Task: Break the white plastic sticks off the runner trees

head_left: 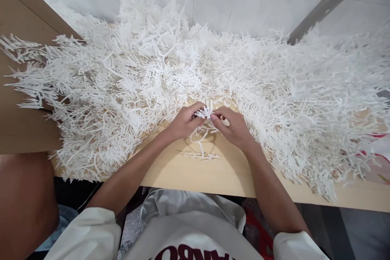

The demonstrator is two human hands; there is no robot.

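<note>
A white plastic branch (199,146) with thin twig-like tips is held up between my two hands, above the bare front part of the table. My left hand (186,121) pinches a cluster of its tips, thumb and fingers pressed together. From the other side my right hand (232,125) pinches the same cluster, its thumb against the tips. The lower part of the branch hangs down toward me, over its shadow on the wood. What exactly lies between the fingertips is partly hidden.
A large heap of similar white branches (146,65) arcs around my hands on the wooden table (195,174). Behind it is a tiled wall (219,0) with a grey metal post (330,6). A cardboard-brown panel (27,126) stands left. Another person's limb (27,203) is at lower left.
</note>
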